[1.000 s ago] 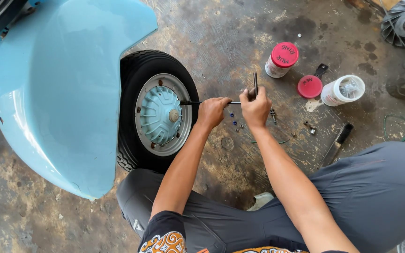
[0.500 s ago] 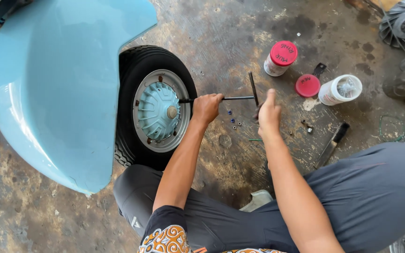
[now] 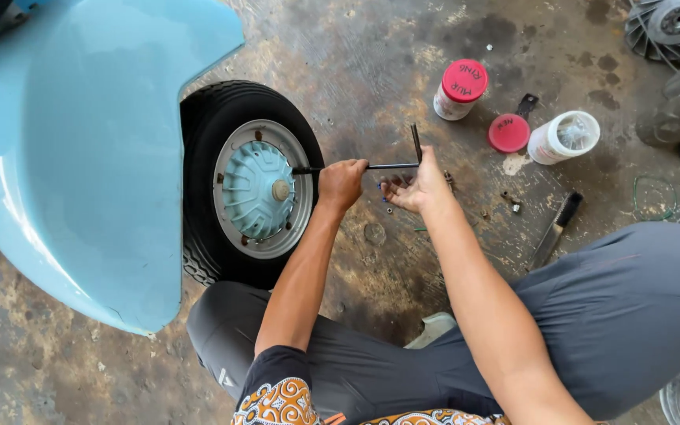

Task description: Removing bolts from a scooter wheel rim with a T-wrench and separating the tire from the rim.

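Fingers of left hand [image 3: 341, 182] closed around shaft of black T-handle wrench [image 3: 371, 166], tip at rim of scooter wheel [image 3: 257, 189]. Right hand [image 3: 415, 187] at handle end, palm up, fingers loosely open, touching crossbar. Wrench horizontal above concrete floor [image 3: 371, 71]. Red-lidded jar [image 3: 460, 89], red lid [image 3: 509, 132], open white jar [image 3: 564, 137] nearby.

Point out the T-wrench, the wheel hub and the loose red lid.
T-wrench [image 3: 391, 166], head view, on its shaft between the hands.
Wheel hub [image 3: 249, 189], head view, on its blue ribbed face.
Red lid [image 3: 509, 132], head view, on its top.
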